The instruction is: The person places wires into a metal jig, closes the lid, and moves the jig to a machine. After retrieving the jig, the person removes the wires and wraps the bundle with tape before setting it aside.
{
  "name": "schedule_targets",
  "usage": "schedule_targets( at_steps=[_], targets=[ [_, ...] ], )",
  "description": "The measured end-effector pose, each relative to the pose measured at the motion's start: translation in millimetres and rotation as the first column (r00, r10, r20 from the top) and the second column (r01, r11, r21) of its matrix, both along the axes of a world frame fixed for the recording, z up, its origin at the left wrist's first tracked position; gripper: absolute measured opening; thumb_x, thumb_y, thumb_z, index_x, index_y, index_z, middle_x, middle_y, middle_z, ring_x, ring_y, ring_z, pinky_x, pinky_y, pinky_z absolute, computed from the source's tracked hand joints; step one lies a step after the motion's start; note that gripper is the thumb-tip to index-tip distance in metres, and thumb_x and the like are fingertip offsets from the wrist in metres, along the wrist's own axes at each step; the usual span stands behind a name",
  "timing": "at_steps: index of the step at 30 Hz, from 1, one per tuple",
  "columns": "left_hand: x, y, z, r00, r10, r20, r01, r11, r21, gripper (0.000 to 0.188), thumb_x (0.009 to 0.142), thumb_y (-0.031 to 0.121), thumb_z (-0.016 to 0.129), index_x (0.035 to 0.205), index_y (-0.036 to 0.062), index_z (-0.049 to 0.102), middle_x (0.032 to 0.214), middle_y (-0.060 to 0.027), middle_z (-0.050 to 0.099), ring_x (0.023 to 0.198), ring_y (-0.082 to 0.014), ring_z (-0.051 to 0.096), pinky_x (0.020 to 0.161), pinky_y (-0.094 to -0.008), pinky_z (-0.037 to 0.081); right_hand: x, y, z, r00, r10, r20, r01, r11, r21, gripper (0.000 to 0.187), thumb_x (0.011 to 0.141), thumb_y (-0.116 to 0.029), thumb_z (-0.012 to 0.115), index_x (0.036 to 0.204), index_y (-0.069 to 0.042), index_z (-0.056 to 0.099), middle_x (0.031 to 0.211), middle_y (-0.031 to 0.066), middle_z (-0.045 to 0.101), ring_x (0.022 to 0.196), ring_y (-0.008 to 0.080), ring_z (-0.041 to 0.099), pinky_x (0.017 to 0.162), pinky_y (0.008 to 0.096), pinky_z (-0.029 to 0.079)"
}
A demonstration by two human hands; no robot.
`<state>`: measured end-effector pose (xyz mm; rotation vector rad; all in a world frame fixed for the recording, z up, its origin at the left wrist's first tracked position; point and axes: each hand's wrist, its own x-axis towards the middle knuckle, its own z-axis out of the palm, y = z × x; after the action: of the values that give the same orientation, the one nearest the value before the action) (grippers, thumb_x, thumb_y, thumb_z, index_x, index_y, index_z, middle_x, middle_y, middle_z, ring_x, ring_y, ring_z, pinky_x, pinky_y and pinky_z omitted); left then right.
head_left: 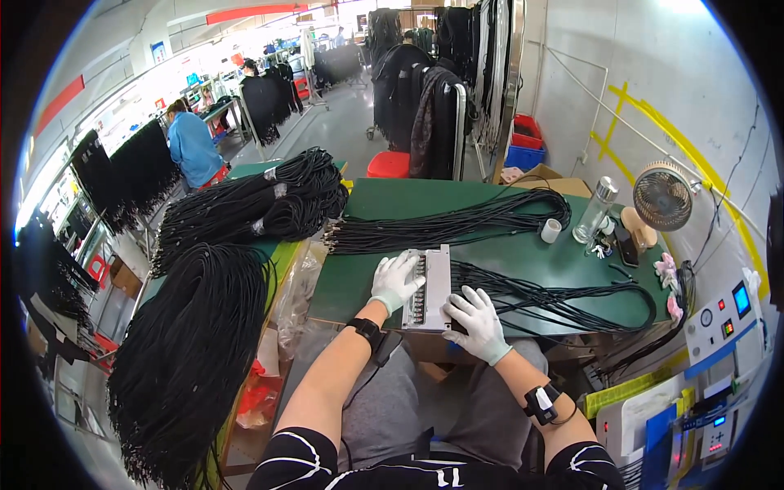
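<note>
A light grey block-shaped fixture (438, 286) stands at the front edge of the green table, with a row of small metal connector ends (420, 290) along its left part. My left hand (396, 282), in a white glove, lies at the fixture's left side, its stretched fingers touching the connector row. On the other side, my right hand (478, 324), also gloved, rests with spread fingers against the fixture's right edge. Black cables (523, 292) run out from the fixture to the right and loop back near the table's edge. What lies under my right palm is dark and partly hidden.
A bundle of black cables (441, 229) lies behind the fixture. Thick cable bundles (196, 327) cover the left table. At right are a white cup (551, 230), a clear bottle (594, 211), a phone (627, 247), a fan (663, 196) and a control box (723, 318). A person (194, 147) sits far left.
</note>
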<state>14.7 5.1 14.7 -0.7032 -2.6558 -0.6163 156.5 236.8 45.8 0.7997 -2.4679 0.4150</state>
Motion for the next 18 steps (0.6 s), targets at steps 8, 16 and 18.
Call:
schedule_targets(
  at_steps=[8,16,18],
  targets=[
    [-1.4,4.0,-0.4,0.999,-0.007,0.051,0.007,1.0,0.003,0.058,0.089,0.045,0.061,0.135,0.0112,0.06,0.147,-0.0178,0.049,0.133,-0.0354,0.046,0.117,-0.0478,0.029,0.2,1.6,-1.6,1.0,-0.031,0.002,0.032,0.999,-0.038,0.058,0.074,-0.045,0.075,0.121,-0.013,0.065,0.128,0.0074,0.061,0.125,0.0362,0.051,0.108,0.0553,0.035],
    [0.3,-3.6,-2.9,0.997,0.045,0.07,-0.043,0.999,-0.022,0.057,0.089,0.046,0.06,0.136,0.0142,0.059,0.148,-0.0146,0.049,0.135,-0.0316,0.046,0.118,-0.0482,0.026,-2.1,-1.7,-2.1,1.0,-0.017,0.002,0.017,0.996,-0.093,0.056,0.07,-0.04,0.078,0.118,-0.012,0.066,0.125,0.008,0.062,0.123,0.0354,0.052,0.108,0.0546,0.036],
    [0.5,-0.3,-1.9,0.997,0.033,0.067,-0.031,0.999,-0.019,0.056,0.089,0.046,0.06,0.136,0.0142,0.059,0.148,-0.0149,0.049,0.135,-0.0315,0.046,0.118,-0.0482,0.026,-2.6,-2.6,-0.3,1.0,-0.012,0.014,0.013,0.994,-0.104,0.056,0.069,-0.038,0.079,0.116,-0.011,0.067,0.124,0.0083,0.063,0.123,0.0352,0.052,0.108,0.0545,0.036]
  ],
)
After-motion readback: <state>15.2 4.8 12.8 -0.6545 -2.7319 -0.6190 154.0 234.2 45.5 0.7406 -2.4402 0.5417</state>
